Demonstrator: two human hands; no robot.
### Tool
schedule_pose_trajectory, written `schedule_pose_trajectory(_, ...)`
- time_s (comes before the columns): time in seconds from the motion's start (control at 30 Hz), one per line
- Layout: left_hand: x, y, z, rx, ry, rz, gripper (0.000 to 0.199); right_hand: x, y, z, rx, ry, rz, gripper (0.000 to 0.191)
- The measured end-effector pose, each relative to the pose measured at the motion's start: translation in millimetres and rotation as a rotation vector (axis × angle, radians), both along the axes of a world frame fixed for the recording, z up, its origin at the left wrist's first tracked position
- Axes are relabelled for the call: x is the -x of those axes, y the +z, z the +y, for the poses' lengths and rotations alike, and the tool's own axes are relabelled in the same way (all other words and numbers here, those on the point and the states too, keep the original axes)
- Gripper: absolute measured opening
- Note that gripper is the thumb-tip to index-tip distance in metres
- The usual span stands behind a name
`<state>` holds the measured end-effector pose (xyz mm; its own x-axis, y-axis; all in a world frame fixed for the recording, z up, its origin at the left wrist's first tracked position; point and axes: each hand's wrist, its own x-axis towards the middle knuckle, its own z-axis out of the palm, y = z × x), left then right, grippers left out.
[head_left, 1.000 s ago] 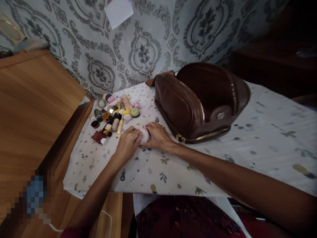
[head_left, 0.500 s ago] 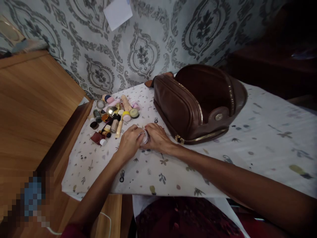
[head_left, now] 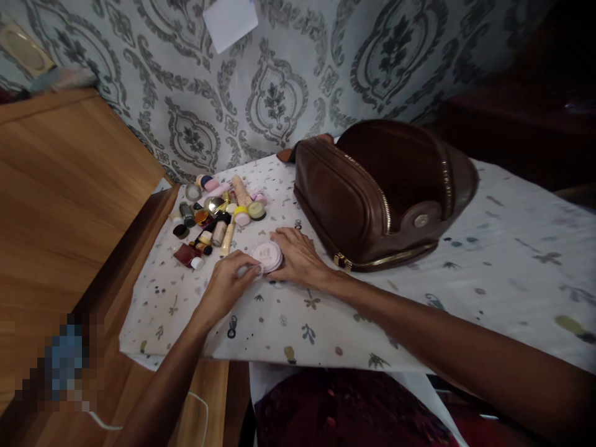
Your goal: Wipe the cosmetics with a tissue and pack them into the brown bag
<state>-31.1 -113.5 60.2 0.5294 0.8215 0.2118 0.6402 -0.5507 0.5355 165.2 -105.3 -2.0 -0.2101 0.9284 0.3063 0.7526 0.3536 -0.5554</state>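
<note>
A round, pale pink powder case (head_left: 266, 255) rests on the patterned cloth with its lettered face up. My right hand (head_left: 298, 257) curves around the case's right side and steadies it, thumb at the near edge. My left hand (head_left: 228, 282) pinches a thin, clear, lid-like piece (head_left: 254, 269) at the near left edge of the case; its exact shape is partly hidden by the fingers. Just beyond the left hand lies a slim cream-coloured tube (head_left: 227, 239), part of a cluster of small cosmetics.
A brown leather bag (head_left: 330, 205) stands unzipped to the right. Small cosmetics fill the table's far left, among them a dark red bottle (head_left: 184, 254) and a green-lidded jar (head_left: 256, 211). A wooden cabinet (head_left: 69, 186) borders the left side; a patterned curtain (head_left: 279, 93) hangs behind.
My left hand has drawn back toward the lower left with the clear piece, uncovering the powder case's face. My right hand stays at the case. The view has shifted slightly.
</note>
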Motion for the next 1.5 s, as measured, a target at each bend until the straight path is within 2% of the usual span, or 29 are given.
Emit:
schedule_pose_trajectory(0.07, 6.7, -2.5, -0.3, 0.046, 0.018, -0.101, 0.015, 1.1, -0.8, -0.1, -0.035, 0.014, 0.015, 0.093)
schedule_pose_trajectory(0.2, 20.3, -15.8, 11.8, 0.063, 0.145, -0.236, 0.016, 1.9, -1.0, 1.3, -0.041, 0.057, 0.043, 0.072)
schedule_pose_trajectory(0.27, 24.6, -23.3, 17.7, 0.072, 0.196, -0.275, 0.018, 1.2, -1.3, 2.9, -0.024, 0.069, 0.092, 0.068)
schedule_pose_trajectory(0.4, 24.3, -30.1, 19.0, 0.077, 0.250, -0.357, 0.020, -1.3, -1.9, 6.5, 0.044, 0.079, 0.369, 0.067)
schedule_pose_trajectory(0.53, 18.1, -26.1, 13.3, 0.074, 0.257, -0.455, 0.021, -1.5, 0.1, 7.2, 0.276, 0.194, 0.745, 0.068)
schedule_pose_trajectory(0.63, 14.9, -22.4, 11.7, 0.086, 0.273, -0.503, 0.022, -0.3, 2.1, 5.3, 0.344, 0.262, 0.861, 0.062)
schedule_pose_trajectory(0.77, 12.9, -21.0, 13.5, 0.090, 0.262, -0.518, 0.021, -0.7, 5.5, 2.3, 0.326, 0.300, 0.785, 0.045)
schedule_pose_trajectory(0.9, 12.2, -23.2, 18.8, 0.073, 0.240, -0.501, 0.019, -3.9, 10.1, 1.4, 0.158, 0.246, 0.527, 0.043)
schedule_pose_trajectory(0.97, 12.7, -25.0, 22.1, 0.080, 0.232, -0.485, 0.019, -4.8, 10.4, 2.1, 0.119, 0.252, 0.463, 0.042)
schedule_pose_trajectory(1.13, 14.8, -26.2, 26.6, 0.121, 0.232, -0.468, 0.021, -3.1, 5.0, 4.2, 0.063, 0.227, 0.396, 0.048)
schedule_pose_trajectory(1.3, 15.4, -26.6, 28.6, 0.176, 0.233, -0.501, 0.022, -2.2, 6.2, 1.7, 0.013, 0.109, 0.342, 0.019)
schedule_pose_trajectory(1.5, 11.1, -32.8, 31.3, 0.200, 0.293, -0.565, 0.020, -3.4, 4.5, 2.9, -0.013, 0.121, 0.317, 0.015)
